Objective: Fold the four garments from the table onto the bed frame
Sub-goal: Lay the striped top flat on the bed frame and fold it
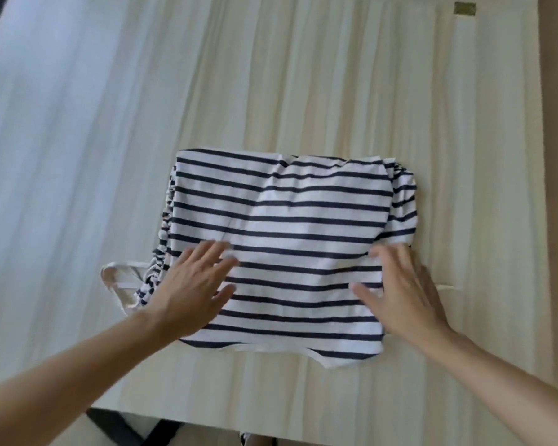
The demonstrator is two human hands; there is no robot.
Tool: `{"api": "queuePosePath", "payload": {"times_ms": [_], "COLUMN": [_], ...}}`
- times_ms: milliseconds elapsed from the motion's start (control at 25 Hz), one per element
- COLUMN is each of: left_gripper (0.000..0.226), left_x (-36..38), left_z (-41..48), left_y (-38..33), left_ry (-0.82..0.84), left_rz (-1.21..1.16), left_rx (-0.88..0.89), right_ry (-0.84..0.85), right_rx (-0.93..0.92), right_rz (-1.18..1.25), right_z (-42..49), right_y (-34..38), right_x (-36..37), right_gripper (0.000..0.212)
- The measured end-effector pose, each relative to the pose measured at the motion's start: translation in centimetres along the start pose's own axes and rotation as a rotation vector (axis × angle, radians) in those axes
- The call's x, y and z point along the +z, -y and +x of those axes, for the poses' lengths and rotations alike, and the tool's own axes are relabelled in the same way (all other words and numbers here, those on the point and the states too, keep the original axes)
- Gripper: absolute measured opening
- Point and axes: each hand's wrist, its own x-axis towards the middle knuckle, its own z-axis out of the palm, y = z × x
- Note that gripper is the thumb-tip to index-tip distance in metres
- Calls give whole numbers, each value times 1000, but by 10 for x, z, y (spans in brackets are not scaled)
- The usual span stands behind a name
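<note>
Navy and white stripes ran across the one garment (303, 220) in view, a knit top folded into a rough rectangle. It lay flat near the front edge of a pale wooden surface (303, 91); whether this was the tabletop or the bed frame could not be told. Gathered, ruched fabric bunched along the garment's left and right sides. Thin white straps (116, 275) looped out from its left near corner, and one short white strap end (448, 287) poked out on the right.

Two hands rested on the garment. The left hand (190, 284) lay palm down on its near left part, fingers straight and spread. The right hand (403, 291) lay palm down over its near right edge, fingers likewise spread; neither gripped the cloth.

One small brass plate (464, 9) sat at the far right corner of the wood, too small and blurred to read.
</note>
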Motion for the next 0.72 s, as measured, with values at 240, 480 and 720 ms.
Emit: {"api": "queuePosePath", "payload": {"times_ms": [240, 480, 720], "left_gripper": [96, 124, 126], "left_x": [46, 53, 5], "left_z": [66, 78, 115], "left_y": [-76, -62, -28], "left_ry": [171, 277, 318], "left_rz": [-75, 62, 189], "left_rx": [-321, -247, -108], "right_ry": [70, 180, 3], "right_rx": [215, 250, 282], "right_rz": [152, 37, 337], "right_z": [56, 2, -62], "right_y": [-16, -35, -41], "right_x": [21, 35, 25], "right_gripper": [116, 106, 83]}}
